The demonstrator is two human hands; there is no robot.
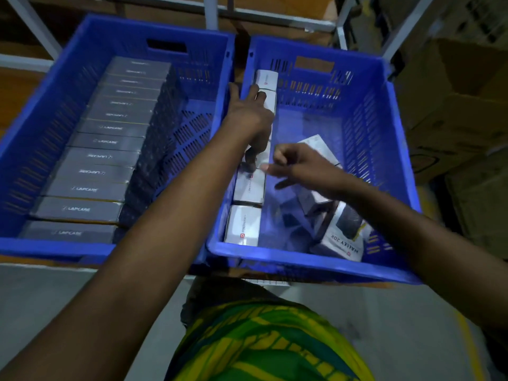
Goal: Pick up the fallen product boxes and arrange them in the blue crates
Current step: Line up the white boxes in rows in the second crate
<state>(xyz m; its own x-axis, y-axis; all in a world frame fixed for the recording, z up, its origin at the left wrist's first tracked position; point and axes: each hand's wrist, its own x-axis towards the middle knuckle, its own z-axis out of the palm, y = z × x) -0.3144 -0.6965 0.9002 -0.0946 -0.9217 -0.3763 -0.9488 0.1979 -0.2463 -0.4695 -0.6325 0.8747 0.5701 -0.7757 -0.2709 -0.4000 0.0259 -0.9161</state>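
Two blue crates stand side by side on a shelf. The left crate (49, 111) holds a neat row of several grey Lapcare boxes (90, 189). In the right crate (390, 149), white boxes (243, 225) stand in a row along its left wall. My left hand (251, 116) reaches into that row, fingers and thumb curled round a white box (268, 101) standing in it. My right hand (299, 167) hovers over the crate's middle with fingers loosely curled, holding nothing. Loose white boxes lie tumbled beneath it, one marked Halley 20K (342, 237).
Brown cardboard cartons (461, 111) are stacked to the right of the crates. Grey metal shelf uprights (409, 26) rise behind them. The grey floor (55, 298) lies below the shelf edge, with my green and yellow clothing at the bottom.
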